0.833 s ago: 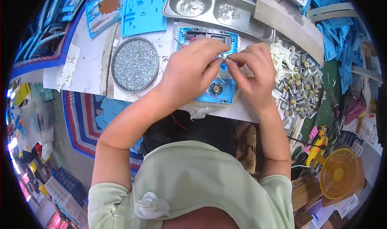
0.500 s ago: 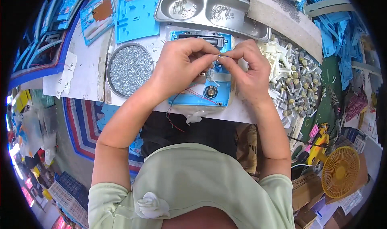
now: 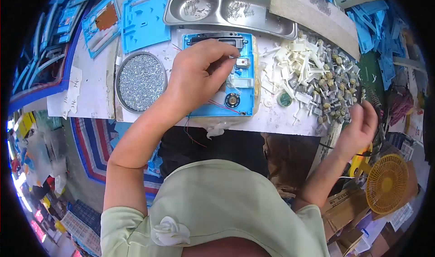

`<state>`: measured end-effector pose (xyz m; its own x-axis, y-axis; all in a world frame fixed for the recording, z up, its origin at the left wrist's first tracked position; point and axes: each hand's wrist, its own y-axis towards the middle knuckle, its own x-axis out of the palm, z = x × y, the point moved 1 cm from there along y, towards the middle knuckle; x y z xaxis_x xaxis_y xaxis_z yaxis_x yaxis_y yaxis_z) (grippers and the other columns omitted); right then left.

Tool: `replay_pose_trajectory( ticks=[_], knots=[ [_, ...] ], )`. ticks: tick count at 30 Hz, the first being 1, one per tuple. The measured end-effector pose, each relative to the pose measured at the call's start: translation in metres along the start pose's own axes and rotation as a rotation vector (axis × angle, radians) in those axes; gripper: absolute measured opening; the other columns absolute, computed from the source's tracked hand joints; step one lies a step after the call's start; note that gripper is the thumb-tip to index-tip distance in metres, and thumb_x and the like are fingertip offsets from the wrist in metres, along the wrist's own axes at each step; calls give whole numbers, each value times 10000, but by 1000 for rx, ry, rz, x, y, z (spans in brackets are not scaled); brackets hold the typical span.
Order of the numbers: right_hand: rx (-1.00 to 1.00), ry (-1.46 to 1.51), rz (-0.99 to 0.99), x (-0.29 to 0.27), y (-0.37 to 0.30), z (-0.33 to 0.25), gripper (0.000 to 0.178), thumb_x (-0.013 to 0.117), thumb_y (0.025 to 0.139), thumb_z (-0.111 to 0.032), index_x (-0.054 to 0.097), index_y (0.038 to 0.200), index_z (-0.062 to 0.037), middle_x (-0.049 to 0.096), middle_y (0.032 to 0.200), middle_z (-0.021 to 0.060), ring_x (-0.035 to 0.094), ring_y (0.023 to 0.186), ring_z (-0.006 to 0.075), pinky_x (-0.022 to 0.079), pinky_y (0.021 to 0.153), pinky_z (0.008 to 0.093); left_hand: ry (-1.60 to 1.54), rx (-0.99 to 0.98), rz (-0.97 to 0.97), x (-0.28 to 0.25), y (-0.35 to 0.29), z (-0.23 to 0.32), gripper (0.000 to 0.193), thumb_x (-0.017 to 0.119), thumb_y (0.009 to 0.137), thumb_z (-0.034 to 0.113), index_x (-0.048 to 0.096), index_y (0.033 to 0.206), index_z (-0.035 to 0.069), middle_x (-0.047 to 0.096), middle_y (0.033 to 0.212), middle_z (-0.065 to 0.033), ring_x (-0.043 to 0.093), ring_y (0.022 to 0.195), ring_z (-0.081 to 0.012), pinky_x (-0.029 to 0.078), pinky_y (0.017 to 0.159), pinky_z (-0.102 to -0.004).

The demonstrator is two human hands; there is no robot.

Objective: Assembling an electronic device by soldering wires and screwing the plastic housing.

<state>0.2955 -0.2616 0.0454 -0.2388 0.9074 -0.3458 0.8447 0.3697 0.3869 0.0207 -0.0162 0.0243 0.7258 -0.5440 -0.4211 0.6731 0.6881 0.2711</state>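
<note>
My left hand (image 3: 199,73) is over a blue plastic housing (image 3: 248,107). Its thumb and index finger pinch what looks like a thin wire beside a small metal motor (image 3: 242,62) set in the housing. The wire's far end is hidden by the hand. A round black speaker (image 3: 232,100), a clear plastic piece (image 3: 242,82) and a black strip part (image 3: 231,41) also sit in the housing, with loose red wires. My right hand (image 3: 359,130) is out at the table's right edge, fingers curled, near a dark coiled holder; what they hold, if anything, cannot be made out.
A round tin of small screws (image 3: 141,82) stands left of the housing. Behind is a metal tray (image 3: 217,24) with springs. White plastic parts (image 3: 294,60) and small motors (image 3: 333,82) are heaped to the right. Blue panels (image 3: 145,19) lie back left. A yellow fan (image 3: 386,184) stands lower right.
My right hand has left the left hand's fingertips and swung right to the table's edge. My left hand stays pinched over the housing. The view has shifted slightly.
</note>
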Motion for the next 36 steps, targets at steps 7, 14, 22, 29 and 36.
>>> replay_pose_trajectory(
  ticks=[7, 14, 22, 29, 36],
  knots=[
    [425, 641, 180, -111, 21, 65, 289, 617, 1046, -206, 566, 1216, 22, 578, 978, 83, 547, 813, 170, 488, 805, 345, 385, 416, -28, 9, 6, -5, 91, 745, 832, 65, 685, 899, 60, 620, 844, -65, 617, 745, -292, 474, 634, -413],
    [282, 255, 336, -96, 53, 74, 338, 606, 1054, -256, 614, 1271, 4, 649, 999, 119, 579, 811, 172, 507, 791, 354, 451, 396, -2, 18, 7, -10, 123, 759, 785, 90, 678, 876, 81, 617, 967, -55, 601, 865, -271, 420, 753, -411],
    [86, 398, 440, -153, 8, 59, 246, 617, 1013, -247, 628, 1095, -15, 506, 702, 45, 534, 739, 175, 489, 743, 359, 529, 397, -48, 17, 1, -11, 191, 805, 748, 54, 692, 900, 75, 621, 954, -68, 602, 863, -260, 420, 794, -392],
    [236, 557, -188, -3, -35, -4, 532, 558, 1013, -305, 514, 1403, 54, 691, 1130, 251, 695, 967, 312, 575, 739, 368, 445, 413, 14, 18, 3, -12, 159, 773, 777, 85, 668, 896, 73, 613, 993, -67, 610, 862, -270, 425, 753, -412],
    [-207, 259, -606, 68, -62, -39, 294, 798, 821, -41, 675, 1082, 22, 645, 783, 90, 565, 630, 149, 416, 560, 285, 468, 400, -32, 18, 5, -11, 198, 796, 751, 19, 693, 919, 44, 628, 982, -99, 618, 873, -280, 458, 755, -385]
  ],
)
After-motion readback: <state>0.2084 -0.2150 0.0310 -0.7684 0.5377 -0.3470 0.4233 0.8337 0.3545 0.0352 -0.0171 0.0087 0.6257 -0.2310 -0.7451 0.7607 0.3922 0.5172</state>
